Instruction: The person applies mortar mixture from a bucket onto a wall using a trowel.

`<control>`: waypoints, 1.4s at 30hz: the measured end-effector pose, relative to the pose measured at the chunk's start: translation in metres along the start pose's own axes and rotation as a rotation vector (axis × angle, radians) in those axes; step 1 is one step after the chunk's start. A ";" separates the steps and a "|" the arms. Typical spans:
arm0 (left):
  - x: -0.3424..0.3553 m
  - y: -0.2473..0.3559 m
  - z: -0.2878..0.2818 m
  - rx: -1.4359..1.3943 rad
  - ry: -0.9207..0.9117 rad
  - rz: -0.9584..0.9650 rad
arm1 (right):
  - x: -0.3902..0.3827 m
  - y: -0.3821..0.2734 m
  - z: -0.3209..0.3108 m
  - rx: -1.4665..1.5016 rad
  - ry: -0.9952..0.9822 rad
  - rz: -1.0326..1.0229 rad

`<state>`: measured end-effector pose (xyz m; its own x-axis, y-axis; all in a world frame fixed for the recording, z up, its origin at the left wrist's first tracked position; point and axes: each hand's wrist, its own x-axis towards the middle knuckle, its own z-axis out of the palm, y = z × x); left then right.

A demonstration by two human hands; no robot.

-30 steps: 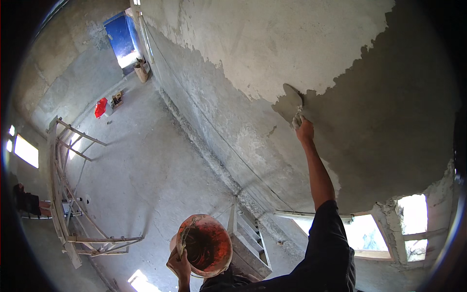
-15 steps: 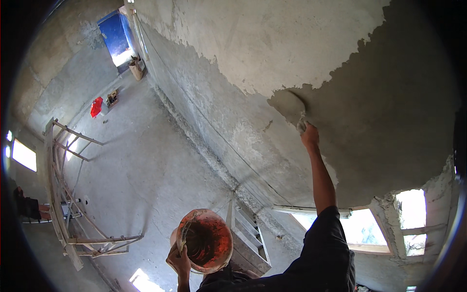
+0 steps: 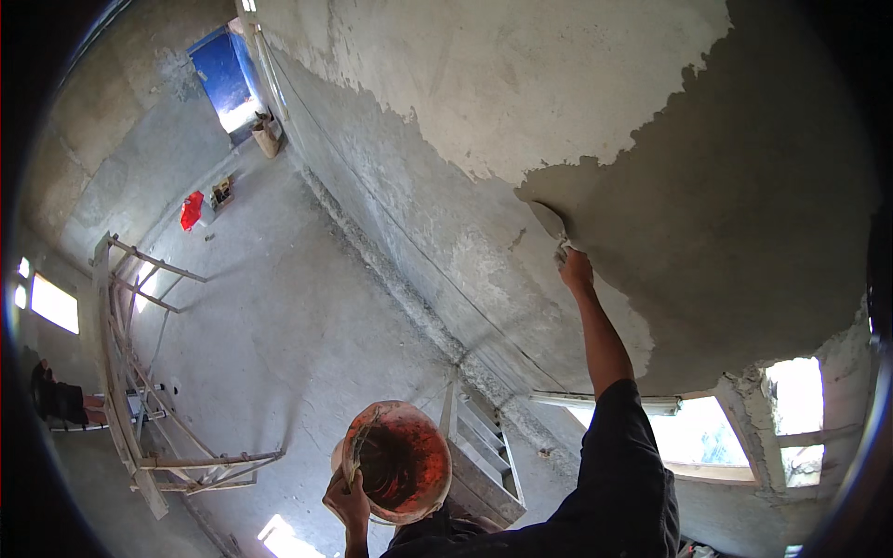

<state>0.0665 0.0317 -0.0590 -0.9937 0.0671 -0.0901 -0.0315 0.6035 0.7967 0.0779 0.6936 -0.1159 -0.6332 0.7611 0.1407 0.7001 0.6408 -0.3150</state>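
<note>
Lower and a little to the left than half a second ago, the grey metal trowel with a leaf-shaped blade (image 3: pixel 551 221) now sits at the left edge of the dark, damp plaster patch (image 3: pixel 716 214), and the right hand (image 3: pixel 576 268) has come down with it. From my end I see the fingers of that hand closed around its handle; whether the whole blade lies flat on the wall, I cannot tell. Above the patch, I see a ragged border with pale, dry plaster (image 3: pixel 539 84).

Well below the trowel, the left hand (image 3: pixel 347 502) grips the left rim of a round, orange-red bucket smeared with grey (image 3: pixel 431 465). Its mouth tips toward my camera, showing a dark inside.

Farther out, I make out a long, weathered wooden frame (image 3: pixel 105 344) at the left, above the grey concrete floor (image 3: pixel 270 325). Beyond it sits a person in dark clothing (image 3: pixel 63 400). Near the far wall lies a bright red object (image 3: pixel 192 210), well short of a blue door (image 3: pixel 223 79).
</note>
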 end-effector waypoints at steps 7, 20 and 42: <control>-0.003 0.018 -0.010 0.002 0.016 -0.047 | -0.006 -0.037 -0.066 -0.111 0.067 0.110; 0.004 0.006 -0.003 0.025 -0.030 -0.025 | -0.025 -0.016 -0.045 0.021 0.010 -0.020; 0.061 0.081 0.032 0.074 -0.218 0.361 | -0.262 -0.062 -0.199 -0.023 -0.170 0.414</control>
<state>0.0073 0.1098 -0.0193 -0.8931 0.4464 0.0560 0.3299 0.5651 0.7562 0.2663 0.4748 0.0536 -0.3421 0.9276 -0.1498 0.9118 0.2892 -0.2914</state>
